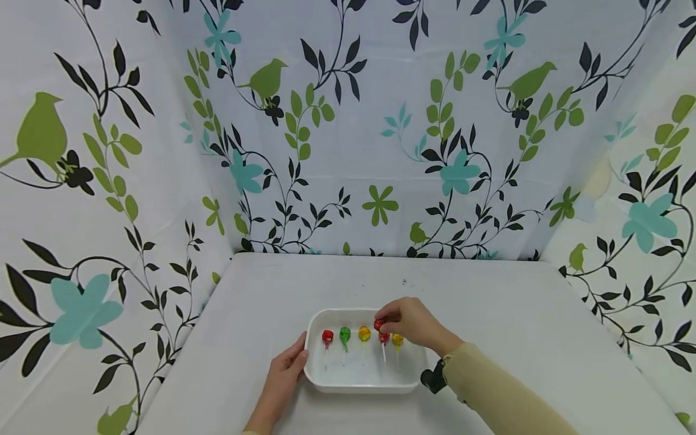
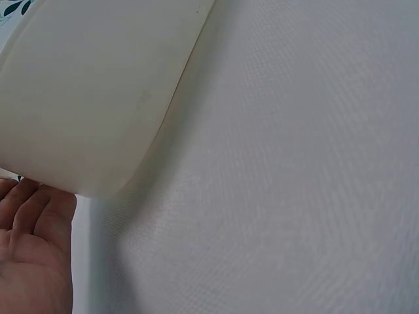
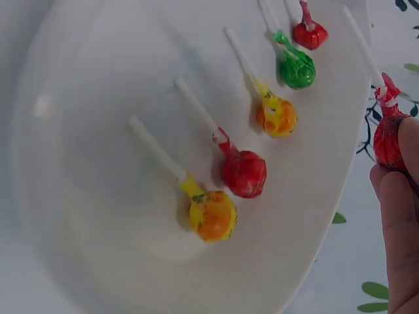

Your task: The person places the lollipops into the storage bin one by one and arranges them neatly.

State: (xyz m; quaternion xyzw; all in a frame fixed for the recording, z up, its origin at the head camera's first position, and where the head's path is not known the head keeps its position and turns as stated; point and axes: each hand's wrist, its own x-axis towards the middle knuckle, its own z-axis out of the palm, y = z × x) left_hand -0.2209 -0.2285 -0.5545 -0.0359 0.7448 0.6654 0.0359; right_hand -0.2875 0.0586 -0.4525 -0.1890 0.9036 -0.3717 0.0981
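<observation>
A white tray [image 1: 370, 379] holds several wrapped lollipops in a row, sticks toward the near side. From left they run red lollipop [image 1: 327, 337], green lollipop [image 1: 345, 336], yellow lollipop [image 1: 364, 333], another red one [image 3: 244, 174] and another yellow one [image 3: 213, 216]. My right hand [image 1: 410, 323] pinches one more red lollipop [image 3: 389, 140] by its candy head, raised over the tray's right part; its stick is free. At the tray's left end my left hand [image 1: 285, 365] grips the wall, thumb near the rim. In the left wrist view, bent fingers [image 2: 39, 208] meet the tray's edge.
The tray stands on a white table [image 1: 283, 284]. Behind and at both sides hangs a white cloth [image 1: 348, 145] printed with leaves, birds and flowers. A black device [image 1: 433, 377] is at the right wrist, beside the tray's right end.
</observation>
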